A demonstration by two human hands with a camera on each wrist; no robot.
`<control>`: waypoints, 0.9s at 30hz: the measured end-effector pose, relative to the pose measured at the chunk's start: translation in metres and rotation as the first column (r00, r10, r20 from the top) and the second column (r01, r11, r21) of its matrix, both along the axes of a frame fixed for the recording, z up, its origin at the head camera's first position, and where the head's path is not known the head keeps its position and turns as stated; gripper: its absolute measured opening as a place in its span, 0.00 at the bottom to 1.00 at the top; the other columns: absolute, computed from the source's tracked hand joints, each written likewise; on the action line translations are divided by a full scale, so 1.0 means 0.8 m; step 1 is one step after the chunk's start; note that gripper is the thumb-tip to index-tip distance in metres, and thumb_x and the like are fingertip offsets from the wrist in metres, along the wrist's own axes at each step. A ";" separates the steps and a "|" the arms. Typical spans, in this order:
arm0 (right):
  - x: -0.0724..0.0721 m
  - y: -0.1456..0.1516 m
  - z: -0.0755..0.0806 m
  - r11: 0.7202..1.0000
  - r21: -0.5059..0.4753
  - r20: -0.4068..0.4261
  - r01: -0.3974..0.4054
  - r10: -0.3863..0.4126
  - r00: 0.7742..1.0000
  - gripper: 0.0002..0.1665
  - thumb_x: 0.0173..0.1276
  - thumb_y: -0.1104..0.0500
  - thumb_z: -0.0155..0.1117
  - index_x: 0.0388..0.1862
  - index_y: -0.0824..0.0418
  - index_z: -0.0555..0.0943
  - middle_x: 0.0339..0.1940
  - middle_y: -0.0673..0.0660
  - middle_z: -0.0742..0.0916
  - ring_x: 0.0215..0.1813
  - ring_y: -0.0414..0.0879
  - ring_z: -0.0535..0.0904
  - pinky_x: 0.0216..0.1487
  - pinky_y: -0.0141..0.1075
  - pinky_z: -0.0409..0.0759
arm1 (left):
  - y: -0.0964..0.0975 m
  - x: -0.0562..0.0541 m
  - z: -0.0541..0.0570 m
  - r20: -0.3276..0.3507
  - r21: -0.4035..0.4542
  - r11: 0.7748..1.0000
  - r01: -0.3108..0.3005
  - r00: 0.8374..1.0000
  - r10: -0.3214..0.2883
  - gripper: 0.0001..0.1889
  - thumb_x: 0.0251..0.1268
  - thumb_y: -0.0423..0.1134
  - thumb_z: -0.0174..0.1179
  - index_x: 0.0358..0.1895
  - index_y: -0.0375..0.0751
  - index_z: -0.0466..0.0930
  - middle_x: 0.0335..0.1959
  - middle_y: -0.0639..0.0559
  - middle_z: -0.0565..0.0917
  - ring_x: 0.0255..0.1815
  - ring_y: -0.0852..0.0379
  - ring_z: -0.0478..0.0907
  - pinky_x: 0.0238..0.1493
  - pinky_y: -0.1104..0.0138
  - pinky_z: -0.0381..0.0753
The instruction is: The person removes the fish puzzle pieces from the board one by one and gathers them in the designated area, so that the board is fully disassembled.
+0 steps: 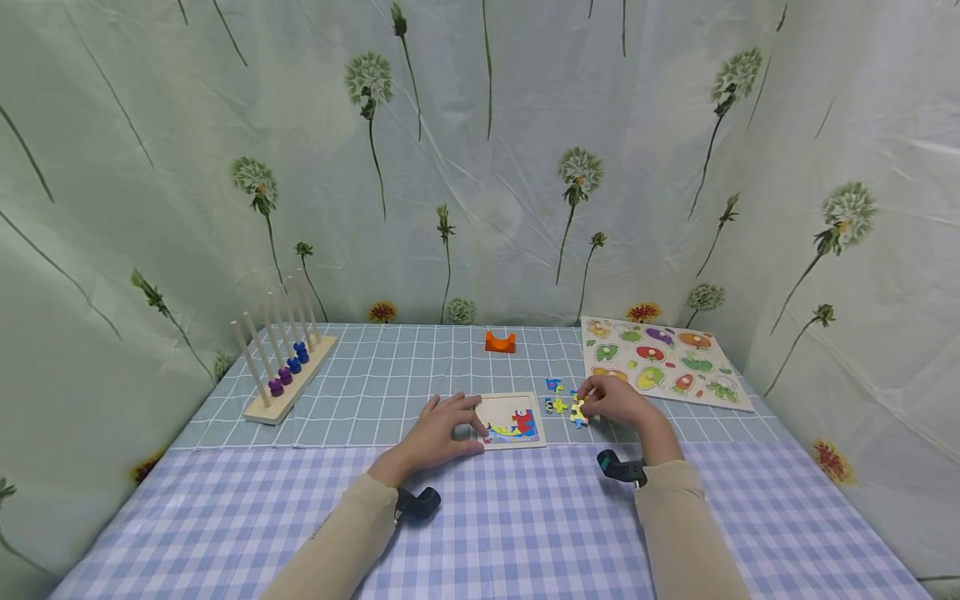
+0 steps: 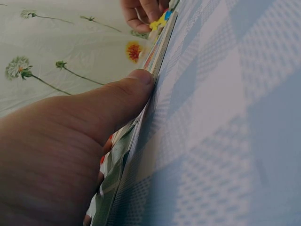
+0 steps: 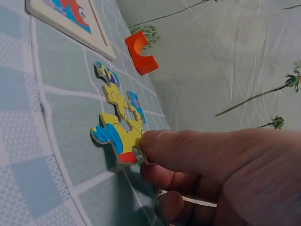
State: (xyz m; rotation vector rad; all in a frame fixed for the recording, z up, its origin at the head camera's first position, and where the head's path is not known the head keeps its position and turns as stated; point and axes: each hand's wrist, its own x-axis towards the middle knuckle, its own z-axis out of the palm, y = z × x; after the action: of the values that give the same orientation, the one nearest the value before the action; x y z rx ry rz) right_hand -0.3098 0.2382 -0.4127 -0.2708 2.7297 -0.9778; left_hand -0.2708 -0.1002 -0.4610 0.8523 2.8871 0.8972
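A wooden jigsaw tray (image 1: 546, 444) lies flat, partly filled with red, blue and yellow pieces. My left hand (image 1: 442, 429) rests at its left side, fingers spread, with the thumb (image 2: 134, 89) touching the near edge. To the tray's right, my right hand (image 1: 615, 400) pinches a yellow jigsaw piece (image 3: 123, 139) with blue and red parts between thumb and fingers. It is tilted just above or on the cloth; I cannot tell which. Beside it lie a yellow-and-blue piece (image 3: 113, 95) and a mostly blue piece (image 3: 134, 103).
An orange U-shaped block (image 1: 500, 342) stands behind the tray. At the back right lies a vegetable peg puzzle board (image 1: 738, 398). A wooden peg stand (image 1: 262, 413) with purple and blue beads is at the left. A checked cloth (image 1: 517, 517) covers the front.
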 end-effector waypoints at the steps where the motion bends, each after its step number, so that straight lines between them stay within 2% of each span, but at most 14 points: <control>1: 0.000 0.000 -0.001 1.000 0.007 0.004 0.002 -0.002 1.000 0.11 0.65 0.63 0.68 0.45 0.63 0.80 0.32 0.55 0.81 0.32 0.45 0.73 0.33 0.34 0.74 | 0.000 0.000 0.000 0.000 0.000 1.000 0.000 1.000 0.000 0.06 0.59 0.52 0.70 0.39 0.63 0.86 0.74 0.49 0.71 0.80 0.38 0.58 0.76 0.31 0.42; 11: 0.001 0.000 -0.001 0.999 0.042 0.011 0.015 -0.015 1.000 0.10 0.66 0.62 0.68 0.45 0.62 0.80 0.33 0.55 0.82 0.33 0.46 0.74 0.34 0.33 0.74 | 0.000 0.001 0.002 0.004 -0.004 1.000 0.001 1.000 -0.001 0.07 0.59 0.52 0.70 0.39 0.63 0.86 0.74 0.49 0.71 0.80 0.38 0.58 0.76 0.31 0.42; 18: 0.000 -0.001 -0.003 0.998 0.054 -0.009 0.045 -0.044 0.999 0.11 0.64 0.62 0.69 0.44 0.62 0.81 0.32 0.55 0.80 0.33 0.46 0.73 0.33 0.33 0.73 | -0.001 0.001 0.002 -0.006 -0.012 1.000 0.006 1.000 -0.006 0.07 0.59 0.53 0.70 0.40 0.63 0.86 0.75 0.49 0.70 0.80 0.39 0.58 0.76 0.32 0.42; 27: -0.004 -0.006 0.000 0.998 0.059 -0.048 0.032 -0.029 0.998 0.10 0.65 0.59 0.70 0.43 0.60 0.81 0.34 0.55 0.80 0.35 0.46 0.73 0.34 0.34 0.72 | -0.001 0.002 0.002 -0.005 -0.003 1.000 0.008 1.000 -0.008 0.07 0.59 0.52 0.70 0.40 0.62 0.86 0.75 0.49 0.70 0.80 0.38 0.58 0.76 0.32 0.42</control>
State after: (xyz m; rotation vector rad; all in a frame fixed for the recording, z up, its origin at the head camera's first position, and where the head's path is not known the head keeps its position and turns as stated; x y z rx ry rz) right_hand -0.3127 0.2336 -0.4129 -0.2456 2.8083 -0.9072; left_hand -0.2695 -0.1011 -0.4595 0.8666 2.8869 0.8913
